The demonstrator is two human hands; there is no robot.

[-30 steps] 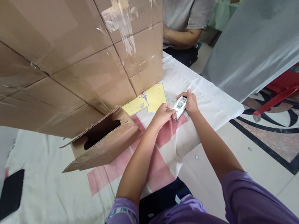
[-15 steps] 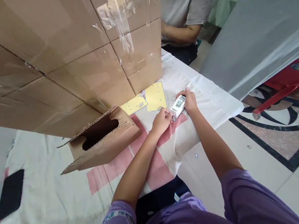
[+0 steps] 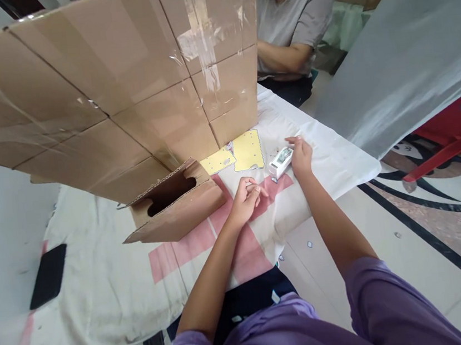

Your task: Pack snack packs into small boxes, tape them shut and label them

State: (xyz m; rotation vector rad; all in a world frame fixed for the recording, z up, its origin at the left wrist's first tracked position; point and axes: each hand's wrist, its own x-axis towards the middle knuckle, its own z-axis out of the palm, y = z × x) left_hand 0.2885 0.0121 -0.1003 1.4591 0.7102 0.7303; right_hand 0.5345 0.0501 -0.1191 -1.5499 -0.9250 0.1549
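White oblong item beside the right hand, on a cloth-covered table

White oblong item (image 3: 281, 162): small, with a grey panel on its upper face; located toward the right-hand end of the table, between the two hands and nearer the right.
Right hand (image 3: 302, 153): at the far end of the item, fingers partly hidden; whether they grip it or merely rest beside it cannot be told.
Left hand (image 3: 249, 198): apart from the item, fingers loosely curled and parted, nothing visible in them.
Tablecloth (image 3: 331, 168): white, creased, with pink blocks.
Yellow sheets (image 3: 248, 152): two, dotted, lying flat beyond the left hand, at the foot of the carton stack.
Carton stack (image 3: 138, 72): brown, taped, standing along the table's far side.
Open cardboard box (image 3: 189, 211): upright, left of the left hand, with cut-out notches.
Black flat object (image 3: 48, 276): far left, on the cloth.
Co-worker (image 3: 294, 25): beyond the table, in a grey shirt.
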